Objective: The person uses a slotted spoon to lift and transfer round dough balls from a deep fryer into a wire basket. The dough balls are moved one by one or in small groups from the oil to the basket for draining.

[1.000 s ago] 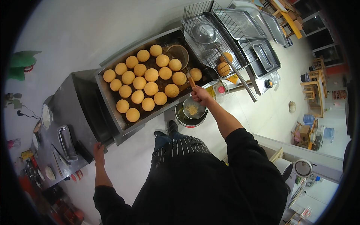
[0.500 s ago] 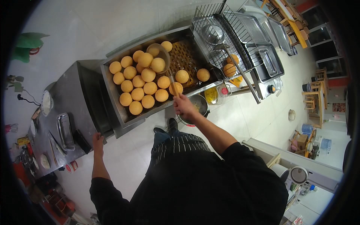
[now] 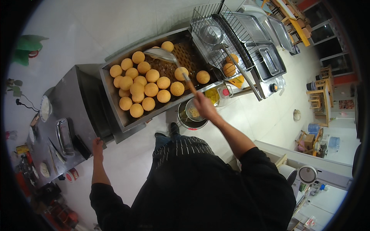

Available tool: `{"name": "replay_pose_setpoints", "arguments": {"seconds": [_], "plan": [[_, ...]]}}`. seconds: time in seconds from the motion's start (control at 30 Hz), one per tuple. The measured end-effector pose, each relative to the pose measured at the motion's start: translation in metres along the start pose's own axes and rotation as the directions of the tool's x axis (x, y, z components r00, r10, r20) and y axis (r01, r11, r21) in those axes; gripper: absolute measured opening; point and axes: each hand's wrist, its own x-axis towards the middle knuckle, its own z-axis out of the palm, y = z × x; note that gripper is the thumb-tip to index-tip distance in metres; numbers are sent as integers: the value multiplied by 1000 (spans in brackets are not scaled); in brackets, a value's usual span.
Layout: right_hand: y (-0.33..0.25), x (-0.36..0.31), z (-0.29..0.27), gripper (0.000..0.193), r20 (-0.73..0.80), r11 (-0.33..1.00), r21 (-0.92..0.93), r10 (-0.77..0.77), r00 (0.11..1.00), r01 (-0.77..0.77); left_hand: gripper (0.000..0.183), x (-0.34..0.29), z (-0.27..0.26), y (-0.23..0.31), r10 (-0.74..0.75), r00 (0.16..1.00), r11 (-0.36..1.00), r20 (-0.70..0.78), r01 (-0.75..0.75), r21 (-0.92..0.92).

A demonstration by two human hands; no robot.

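My right hand point(image 3: 205, 106) is closed round the wooden handle of a metal skimmer point(image 3: 161, 54). Its wide head is tilted over the far side of a rectangular steel fryer point(image 3: 154, 112), partly covering a ball behind it. Many round golden fried balls point(image 3: 151, 90) crowd the left and middle of the oil, some stacked on others. Two more, including one ball point(image 3: 203, 77), float apart at the right, over a perforated bottom plate. My left hand point(image 3: 98, 146) is at the edge of the steel counter point(image 3: 83, 131), its fingers curled on it.
Right of the fryer stands a wire basket point(image 3: 246, 50) with a metal bowl point(image 3: 211, 35) and two fried balls point(image 3: 229, 69). Metal trays point(image 3: 246, 29) lie beyond. Below the fryer's front edge sit a pot with a strainer point(image 3: 192, 115) and an oil bottle point(image 3: 212, 95).
My right hand has moved slightly right and the skimmer's head has tipped and shifted back. Balls that were at the skimmer now lie further left, heaped on others. My left hand stays at the counter.
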Motion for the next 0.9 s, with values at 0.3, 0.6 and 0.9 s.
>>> {"name": "replay_pose_setpoints", "arguments": {"seconds": [0.3, 0.6, 0.9], "plan": [[119, -8, -53, 25, -156, 949, -315, -25, 987, -26, 29, -4, 0, 5, 3, 1000, 1000, 6, -3, 23], [115, -26, -1, 11, 547, 201, 767, 291, 785, -609, 29, -2, 0, 4, 10, 1000, 998, 2, -11, 62], [39, 18, 61, 32, 791, -560, 489, -39, 611, -669, 33, -1, -1, -1, 40, 999, 999, 28, -40, -8]]}}
